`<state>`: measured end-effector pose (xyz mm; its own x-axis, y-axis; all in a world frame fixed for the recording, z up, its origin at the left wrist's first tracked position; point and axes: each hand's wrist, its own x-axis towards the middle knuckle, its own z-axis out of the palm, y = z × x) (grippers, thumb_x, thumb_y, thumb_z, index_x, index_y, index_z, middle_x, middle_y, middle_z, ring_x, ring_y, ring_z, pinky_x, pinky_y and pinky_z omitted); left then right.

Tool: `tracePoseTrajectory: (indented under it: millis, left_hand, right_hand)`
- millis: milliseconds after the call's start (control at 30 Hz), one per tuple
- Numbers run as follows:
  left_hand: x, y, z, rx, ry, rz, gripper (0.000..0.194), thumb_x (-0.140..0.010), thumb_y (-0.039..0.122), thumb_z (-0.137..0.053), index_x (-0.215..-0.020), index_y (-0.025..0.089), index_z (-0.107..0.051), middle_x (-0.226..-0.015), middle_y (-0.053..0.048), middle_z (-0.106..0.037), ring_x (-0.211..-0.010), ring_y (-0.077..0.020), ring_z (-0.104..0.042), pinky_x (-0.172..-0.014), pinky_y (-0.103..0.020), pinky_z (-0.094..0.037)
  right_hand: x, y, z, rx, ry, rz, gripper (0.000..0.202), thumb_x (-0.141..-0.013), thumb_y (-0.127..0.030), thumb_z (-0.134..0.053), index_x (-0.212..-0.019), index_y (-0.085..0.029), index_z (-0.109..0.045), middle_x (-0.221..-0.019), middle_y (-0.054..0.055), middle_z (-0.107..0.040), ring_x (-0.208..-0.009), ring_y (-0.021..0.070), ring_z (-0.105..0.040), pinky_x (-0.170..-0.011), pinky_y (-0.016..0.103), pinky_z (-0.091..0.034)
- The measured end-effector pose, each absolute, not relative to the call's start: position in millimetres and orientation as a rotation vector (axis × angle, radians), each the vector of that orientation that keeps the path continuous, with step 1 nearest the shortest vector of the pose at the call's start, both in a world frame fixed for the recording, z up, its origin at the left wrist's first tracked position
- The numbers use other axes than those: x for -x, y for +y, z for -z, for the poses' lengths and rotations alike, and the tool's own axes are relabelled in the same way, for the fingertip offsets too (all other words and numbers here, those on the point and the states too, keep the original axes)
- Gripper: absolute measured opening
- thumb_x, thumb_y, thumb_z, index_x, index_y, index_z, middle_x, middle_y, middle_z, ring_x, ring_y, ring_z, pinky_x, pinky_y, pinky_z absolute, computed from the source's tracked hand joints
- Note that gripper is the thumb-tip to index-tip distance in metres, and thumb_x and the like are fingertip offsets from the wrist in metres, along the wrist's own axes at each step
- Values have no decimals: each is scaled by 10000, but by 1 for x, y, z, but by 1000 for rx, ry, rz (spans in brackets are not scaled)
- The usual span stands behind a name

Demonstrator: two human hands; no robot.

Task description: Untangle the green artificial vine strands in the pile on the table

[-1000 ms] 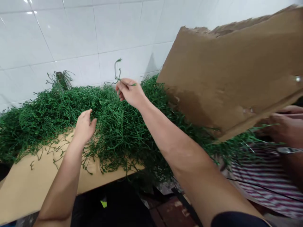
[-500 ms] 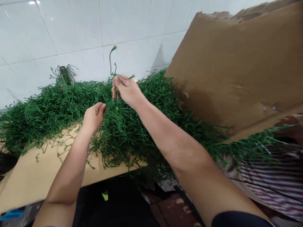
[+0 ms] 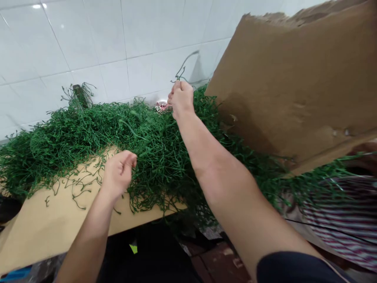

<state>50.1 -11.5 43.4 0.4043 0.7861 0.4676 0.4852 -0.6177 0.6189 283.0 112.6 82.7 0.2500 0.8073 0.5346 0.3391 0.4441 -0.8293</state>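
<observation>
My right hand [image 3: 182,98] is raised in front of the tiled wall, pinching a thin green plastic stem [image 3: 184,63] with forked ends that stick up above the fingers. Lower and to the left, my left hand [image 3: 119,173] is closed with its fingertips together, at the front of the heap; whether anything is between them is hidden. A big tangled heap of green plastic stems [image 3: 88,125] spreads beneath and behind both hands. One blurred green stem [image 3: 131,127] shows just above the heap between my hands.
The heap lies on a tan board [image 3: 53,228] with loose stems [image 3: 78,192] scattered on it. At right leans a large cardboard sheet [image 3: 288,86]. Behind is a white tiled wall [image 3: 97,35]. A person's striped clothing [image 3: 341,220] shows at lower right.
My right hand has moved up and to the right, carrying the green stem away from the heap's middle. My left hand has dropped slightly, and the hands are farther apart.
</observation>
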Motion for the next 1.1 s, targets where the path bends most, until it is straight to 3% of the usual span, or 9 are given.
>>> tracePoseTrajectory:
  millis: [133,267,633,833,1000,1100]
  left_hand:
    - [-47,13,-42,-1992,1144,-1175,289,-815,407,-440,-644,190,-526,-518,27,-383,-496,-109,-345,-496,-248,-293]
    - [-55,25,-43,-1899,1042,-1184,252,-785,388,-494,-658,178,-552,-499,45,-333,-469,-90,-290,-463,-243,-237]
    - [-55,17,-45,-1734,919,-1189,304,-777,466,-519,-683,177,-524,-470,57,-330,-434,-73,-279,-439,-239,-212]
    - [-56,19,-43,-1639,856,-1178,338,-755,486,-571,-690,155,-546,-441,64,-328,-413,-54,-264,-410,-212,-168]
    - [-58,20,-43,-1589,890,-1204,294,-727,435,-612,-691,150,-553,-443,68,-350,-391,-43,-277,-387,-187,-174]
    - [-58,21,-41,-1597,893,-1209,255,-740,398,-597,-689,154,-539,-453,67,-369,-391,-44,-298,-383,-182,-188]
  right_hand:
    - [-266,75,-91,1164,-1152,-584,274,-920,-402,-308,-759,-198,-396,-566,-29,-360,-424,46,-318,-400,197,-283]
    - [-240,48,-103,1134,-1253,-695,237,-924,-308,-320,-759,-187,-439,-565,-17,-380,-434,51,-325,-402,208,-291]
    - [-228,31,-93,993,-1420,-975,396,-823,-565,-454,-691,-196,-402,-509,-75,-236,-425,35,-168,-373,211,-175]
    - [-220,21,-92,898,-1536,-1149,407,-759,-570,-538,-754,-167,-477,-498,-101,-181,-407,16,-153,-354,194,-145]
    - [-219,21,-86,835,-1637,-1217,481,-630,-566,-666,-804,-152,-493,-520,-105,-263,-415,7,-180,-349,198,-149]
    - [-218,24,-83,859,-1640,-1148,427,-622,-459,-730,-803,-155,-489,-519,-104,-299,-428,11,-208,-369,200,-164]
